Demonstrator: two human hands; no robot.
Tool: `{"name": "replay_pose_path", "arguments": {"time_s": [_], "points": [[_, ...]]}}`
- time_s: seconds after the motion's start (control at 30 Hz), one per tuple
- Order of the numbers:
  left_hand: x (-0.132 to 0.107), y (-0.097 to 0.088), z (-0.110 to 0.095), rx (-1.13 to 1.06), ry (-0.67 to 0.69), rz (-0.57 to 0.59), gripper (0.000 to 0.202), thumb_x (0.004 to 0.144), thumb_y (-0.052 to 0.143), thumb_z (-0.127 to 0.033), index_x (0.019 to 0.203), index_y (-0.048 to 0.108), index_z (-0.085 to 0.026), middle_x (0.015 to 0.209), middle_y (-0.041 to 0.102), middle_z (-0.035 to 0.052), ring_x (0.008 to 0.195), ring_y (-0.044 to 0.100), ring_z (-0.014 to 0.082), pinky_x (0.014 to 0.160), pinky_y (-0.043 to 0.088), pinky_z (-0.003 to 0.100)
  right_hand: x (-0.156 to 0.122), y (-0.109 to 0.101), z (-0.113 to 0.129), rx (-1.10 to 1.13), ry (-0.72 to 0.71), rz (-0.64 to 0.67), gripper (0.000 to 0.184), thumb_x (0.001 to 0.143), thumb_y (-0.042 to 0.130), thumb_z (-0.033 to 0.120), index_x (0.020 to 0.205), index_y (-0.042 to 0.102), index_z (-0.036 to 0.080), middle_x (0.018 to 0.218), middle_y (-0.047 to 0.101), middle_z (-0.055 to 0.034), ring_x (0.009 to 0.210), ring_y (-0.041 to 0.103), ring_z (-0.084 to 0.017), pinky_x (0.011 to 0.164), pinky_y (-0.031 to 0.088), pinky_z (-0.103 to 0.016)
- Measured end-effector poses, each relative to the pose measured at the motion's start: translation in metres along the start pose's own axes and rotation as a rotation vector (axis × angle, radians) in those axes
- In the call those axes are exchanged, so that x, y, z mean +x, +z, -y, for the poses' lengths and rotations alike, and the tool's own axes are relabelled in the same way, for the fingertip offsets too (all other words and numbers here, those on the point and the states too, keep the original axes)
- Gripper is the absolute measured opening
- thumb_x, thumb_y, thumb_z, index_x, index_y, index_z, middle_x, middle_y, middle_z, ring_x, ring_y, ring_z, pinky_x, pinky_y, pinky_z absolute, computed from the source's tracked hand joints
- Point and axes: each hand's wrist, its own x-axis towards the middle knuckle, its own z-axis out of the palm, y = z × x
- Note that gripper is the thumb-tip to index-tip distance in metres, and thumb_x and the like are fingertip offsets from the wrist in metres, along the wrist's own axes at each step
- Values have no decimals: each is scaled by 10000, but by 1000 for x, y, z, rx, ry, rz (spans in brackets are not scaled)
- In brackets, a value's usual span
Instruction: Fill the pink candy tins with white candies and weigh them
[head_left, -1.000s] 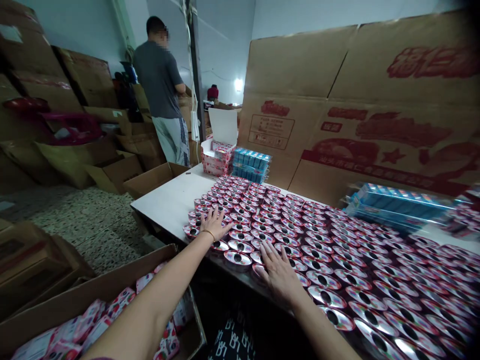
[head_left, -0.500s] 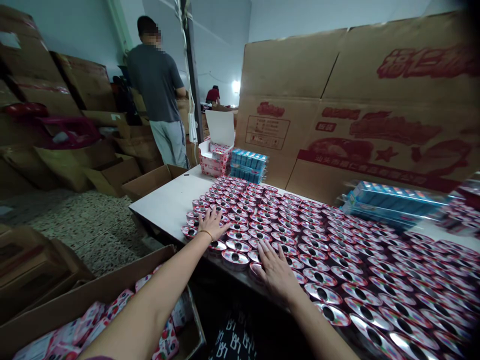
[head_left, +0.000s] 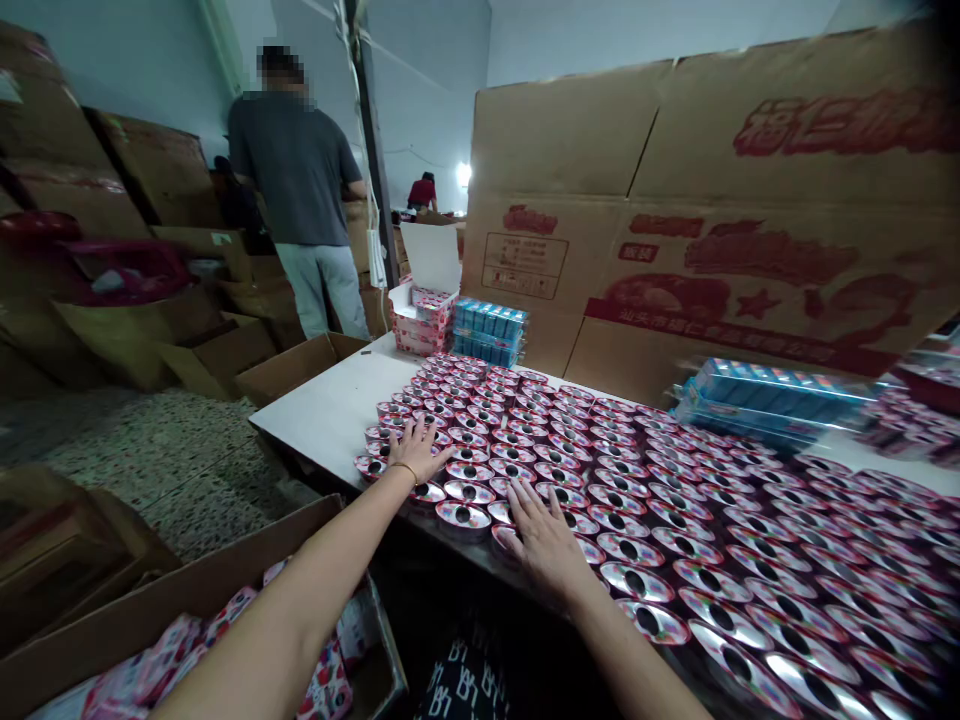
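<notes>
Rows of small, shiny, pink-and-silver oval containers, each with a dark round spot on top, cover much of the white table. My left hand lies with fingers spread on the containers at the left edge of the rows. Nearer the table's front edge, my right hand rests palm down on others, its fingers stretched out. Neither hand is wrapped round a container. The tops directly under both palms are hidden.
At the table's far end stand an open pink box and blue packs. More blue packs lie by the upright cardboard. Below left, a carton holds pink packets. A person stands beyond the table.
The view has shifted slightly, so the table and cardboard appear a little further left. The standing person has turned more away. Both hands keep their places on the containers.
</notes>
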Motion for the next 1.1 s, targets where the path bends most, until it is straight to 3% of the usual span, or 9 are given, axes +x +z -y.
{"name": "replay_pose_path", "arguments": {"time_s": [1.1], "points": [[-2,-1,0,-32,-11,-10,834,707,135,-738,1376,221,-248,1477,74,52,1339,60,305,1033,85,565,2,1,1,7,22,27,698,847,130,593,1380,235,155,1441,176,-63,1333,94,-222,1076,27,-478]]}}
